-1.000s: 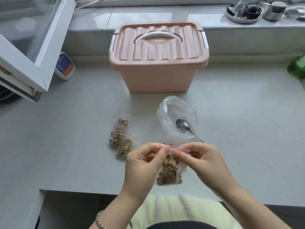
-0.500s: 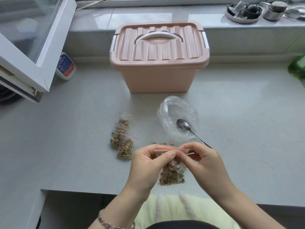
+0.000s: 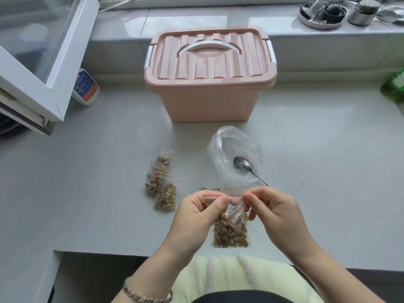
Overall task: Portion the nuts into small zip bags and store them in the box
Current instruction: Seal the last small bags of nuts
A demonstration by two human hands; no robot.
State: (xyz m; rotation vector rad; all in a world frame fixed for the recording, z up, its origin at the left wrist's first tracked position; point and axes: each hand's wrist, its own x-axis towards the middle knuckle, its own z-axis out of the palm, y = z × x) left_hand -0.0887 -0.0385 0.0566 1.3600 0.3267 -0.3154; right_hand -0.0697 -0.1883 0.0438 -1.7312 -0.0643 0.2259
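A small clear zip bag of nuts (image 3: 230,232) with a red seal strip hangs upright over the counter's front edge. My left hand (image 3: 194,217) pinches the left end of its top strip and my right hand (image 3: 275,213) pinches the right end. To the left, three filled small bags (image 3: 162,184) lie overlapping on the counter. A large clear plastic bag (image 3: 235,154) lies behind my hands with a metal spoon (image 3: 247,169) resting in it. The pink storage box (image 3: 209,75) stands at the back with its lid shut.
An open white window sash (image 3: 41,62) juts over the counter's left side, with a white bottle (image 3: 85,87) beneath it. A green bottle (image 3: 393,88) stands at the right edge. Metal dishes (image 3: 323,12) sit on the sill behind.
Both hands have lifted the bag's top slightly and straightened it, so the red strip now shows stretched between my thumbs. Nothing else on the counter has moved.
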